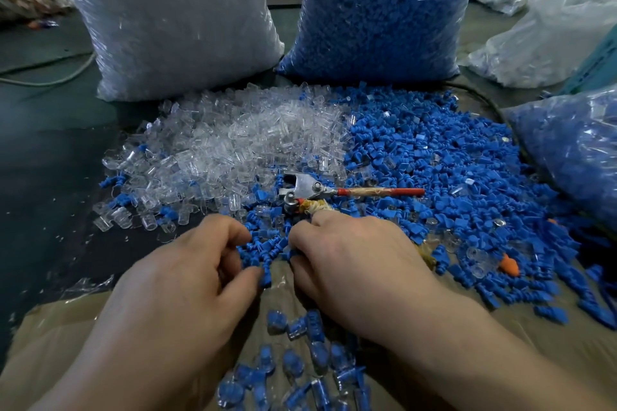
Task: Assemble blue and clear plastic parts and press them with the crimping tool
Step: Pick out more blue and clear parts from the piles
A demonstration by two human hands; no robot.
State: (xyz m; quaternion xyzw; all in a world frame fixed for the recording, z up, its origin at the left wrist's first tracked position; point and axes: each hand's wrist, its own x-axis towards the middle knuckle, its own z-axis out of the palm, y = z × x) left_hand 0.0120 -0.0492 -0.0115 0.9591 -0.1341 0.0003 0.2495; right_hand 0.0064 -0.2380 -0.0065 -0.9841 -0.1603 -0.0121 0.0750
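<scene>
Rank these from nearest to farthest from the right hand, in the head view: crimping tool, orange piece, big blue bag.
1. crimping tool, its handle in the right hand.
2. orange piece, on the hand's right.
3. big blue bag, standing far behind.

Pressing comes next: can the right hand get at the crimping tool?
Likely yes. The crimping tool lies uncovered atop the blue parts just beyond the right hand; its wrapped handle passes under that hand.

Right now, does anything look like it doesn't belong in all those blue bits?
Yes. An orange piece lies among the blue parts to the right of the right hand; its colour matches neither pile. Some clear parts are scattered into the blue side too.
</scene>
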